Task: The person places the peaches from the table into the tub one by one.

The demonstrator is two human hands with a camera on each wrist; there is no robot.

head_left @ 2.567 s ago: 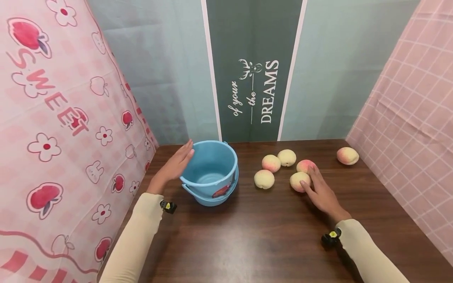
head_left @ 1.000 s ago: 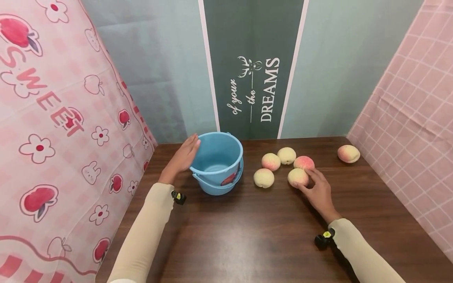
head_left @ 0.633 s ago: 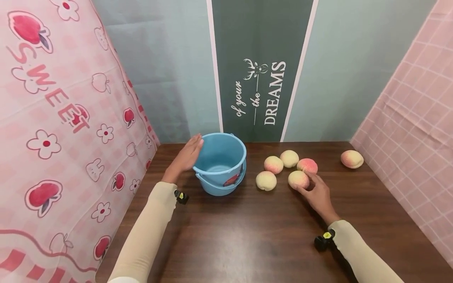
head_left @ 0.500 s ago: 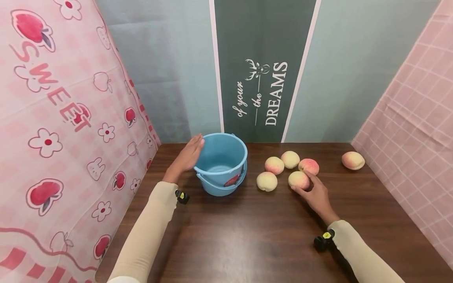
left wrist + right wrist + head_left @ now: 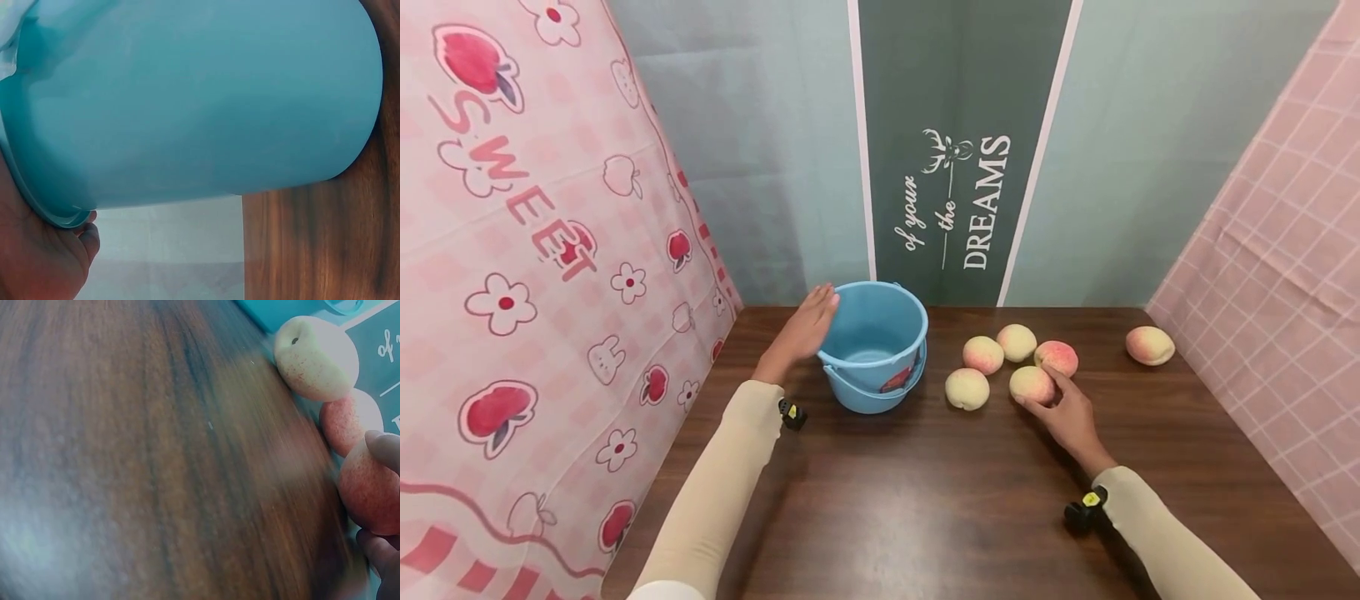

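My left hand [image 5: 807, 323] rests its straight fingers against the left rim of a light blue bucket [image 5: 876, 390] standing upright on the table. In the left wrist view, the bucket's outer wall [image 5: 206, 106] fills most of the picture, with part of the hand [image 5: 44, 256] at the rim. With thumb and fingers, my right hand [image 5: 1070, 417] pinches a pale yellow and pink peach [image 5: 1032, 385]. The right wrist view shows this peach [image 5: 370, 487] between the fingers. Right behind it lies a redder peach [image 5: 1057, 358], close to the fingertips.
Between bucket and right hand lie more peaches: a pale one [image 5: 967, 389], a pinkish one [image 5: 983, 356] and another pale one [image 5: 1017, 342]. A lone peach [image 5: 1150, 345] sits at the far right. Patterned cloths hang behind and beside the dark wooden table [image 5: 880, 517].
The bucket has shifted right and slightly away, with my left hand at its rim. My right hand has drawn its thumb and fingers in around the nearer peach.
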